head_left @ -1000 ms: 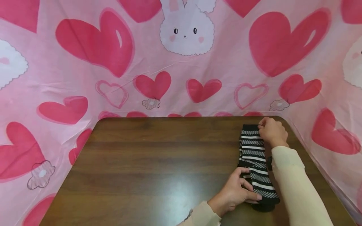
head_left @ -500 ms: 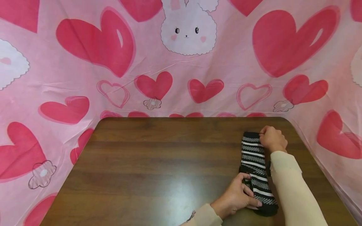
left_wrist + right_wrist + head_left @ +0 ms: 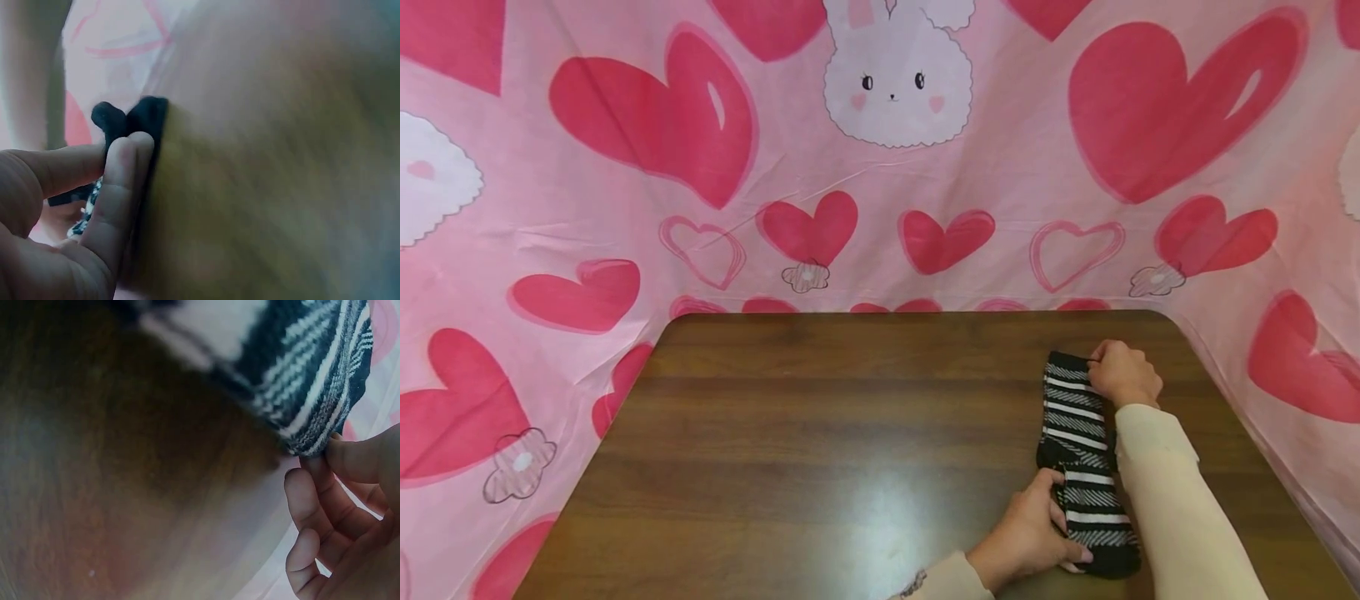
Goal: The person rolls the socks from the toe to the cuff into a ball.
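Observation:
A black sock with white and grey stripes lies lengthwise on the right side of the table, its black toe at the near end. My right hand pinches the right corner of the cuff at the far end. That pinch shows between thumb and fingertips in the right wrist view. Near the toe, my left hand grips the sock's left edge. In the left wrist view, black knit fabric shows beyond the left fingers; part of it is hidden behind them.
The brown wooden table has rounded far corners. A pink cloth with hearts and rabbit faces hangs behind it and along both sides. The right forearm passes along the sock's right side.
The sock's far end and my right hand have come a little nearer. My left hand has moved slightly down, and the toe has spread flatter. Both hands keep their hold.

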Motion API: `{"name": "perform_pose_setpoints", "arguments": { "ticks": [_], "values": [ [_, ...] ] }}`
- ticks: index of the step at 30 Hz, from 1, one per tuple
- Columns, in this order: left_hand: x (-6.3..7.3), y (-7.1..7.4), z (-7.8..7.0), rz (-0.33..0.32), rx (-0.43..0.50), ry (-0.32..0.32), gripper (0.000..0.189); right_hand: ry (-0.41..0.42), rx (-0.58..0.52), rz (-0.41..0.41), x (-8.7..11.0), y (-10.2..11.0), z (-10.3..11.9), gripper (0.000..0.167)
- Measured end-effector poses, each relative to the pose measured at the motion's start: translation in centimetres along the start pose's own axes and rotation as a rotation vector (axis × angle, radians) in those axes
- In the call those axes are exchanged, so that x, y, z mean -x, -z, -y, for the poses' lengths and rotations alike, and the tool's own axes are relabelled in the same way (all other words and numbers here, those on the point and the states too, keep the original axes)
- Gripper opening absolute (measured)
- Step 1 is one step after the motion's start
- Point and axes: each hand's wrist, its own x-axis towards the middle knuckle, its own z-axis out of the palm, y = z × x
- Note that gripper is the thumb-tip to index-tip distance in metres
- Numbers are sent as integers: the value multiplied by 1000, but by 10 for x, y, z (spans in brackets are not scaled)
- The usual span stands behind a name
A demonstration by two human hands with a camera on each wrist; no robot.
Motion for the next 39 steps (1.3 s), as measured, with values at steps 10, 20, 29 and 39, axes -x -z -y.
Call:
{"name": "perform_pose_setpoints", "arguments": {
  "ticks": [10, 20, 29, 39],
  "values": [
    [3, -1, -3, -81, -666, -182, 82, 36, 39, 43, 4, 5, -1, 33],
    [10, 35, -44, -82, -1217, -788, 34, 577, 186, -238, 49, 56, 3, 31],
    [4, 35, -40, 134, -1617, -1290, 15, 1281, 368, -453, 132, 31, -6, 42],
    [-2, 15, -20, 194, -1759, -1490, 29, 1473, 343, -383, 191, -14, -69, 36]
  ]
}}
